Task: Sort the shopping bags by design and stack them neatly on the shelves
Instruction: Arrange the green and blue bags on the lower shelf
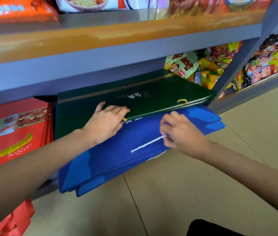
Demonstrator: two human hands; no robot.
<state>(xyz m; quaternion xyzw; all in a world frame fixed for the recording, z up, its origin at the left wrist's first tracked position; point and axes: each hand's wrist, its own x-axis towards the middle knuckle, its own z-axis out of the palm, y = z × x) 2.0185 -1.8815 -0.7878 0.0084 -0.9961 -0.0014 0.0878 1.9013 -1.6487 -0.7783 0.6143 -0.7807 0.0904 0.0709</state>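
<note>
A stack of flat dark green bags (145,97) with gold cord handles lies on the lower shelf. Under its front edge, a stack of blue bags (117,159) sticks out past the shelf over the floor. My left hand (107,121) lies on the green stack's front edge, its fingertips curled over that edge near a gold cord. My right hand (180,132) pinches the end of a white cord handle (148,144) on top of the blue stack. A stack of red bags (14,133) with a food picture sits to the left on the same shelf.
The grey shelf above, with an orange lip (100,40), overhangs the bags closely. Snack packets (203,68) fill the shelf's back right, and a grey upright post (240,65) stands at the right. A red bag (14,218) lies on the tiled floor (203,184) at lower left.
</note>
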